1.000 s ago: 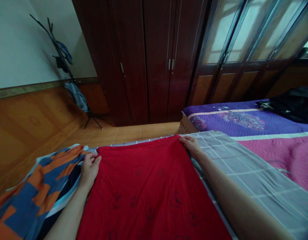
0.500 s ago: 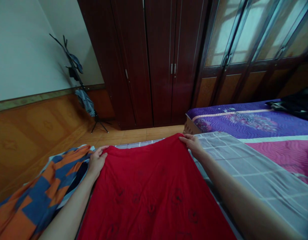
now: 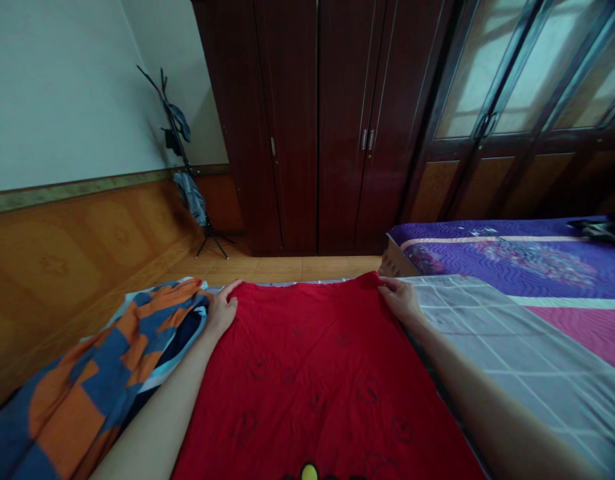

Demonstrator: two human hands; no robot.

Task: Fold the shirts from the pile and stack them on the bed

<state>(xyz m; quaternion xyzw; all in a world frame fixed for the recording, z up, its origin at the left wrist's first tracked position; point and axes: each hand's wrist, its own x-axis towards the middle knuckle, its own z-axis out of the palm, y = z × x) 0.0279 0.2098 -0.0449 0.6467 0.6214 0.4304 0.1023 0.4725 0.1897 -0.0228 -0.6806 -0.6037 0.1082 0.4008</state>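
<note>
A red cloth [image 3: 317, 360] with faint dark outlines printed on it is spread out in front of me. My left hand [image 3: 223, 310] pinches its far left corner, and my right hand [image 3: 398, 298] grips the far right corner. The far edge runs nearly straight between the two hands. At the bottom of the view a small yellow print with a dark outline shows on the cloth. Beneath it lies a grey checked sheet [image 3: 477, 327].
Orange and blue clothes [image 3: 107, 360] lie piled at the left. A purple and pink bed [image 3: 517, 260] stands at the right. Behind are a dark red wardrobe [image 3: 297, 133] and a black coat stand [image 3: 180, 140] with items hanging on it.
The view has turned slightly left. The cloth's far edge now lies lower and flatter, and the yellow print has come into view at the bottom. Both hands keep their hold.
</note>
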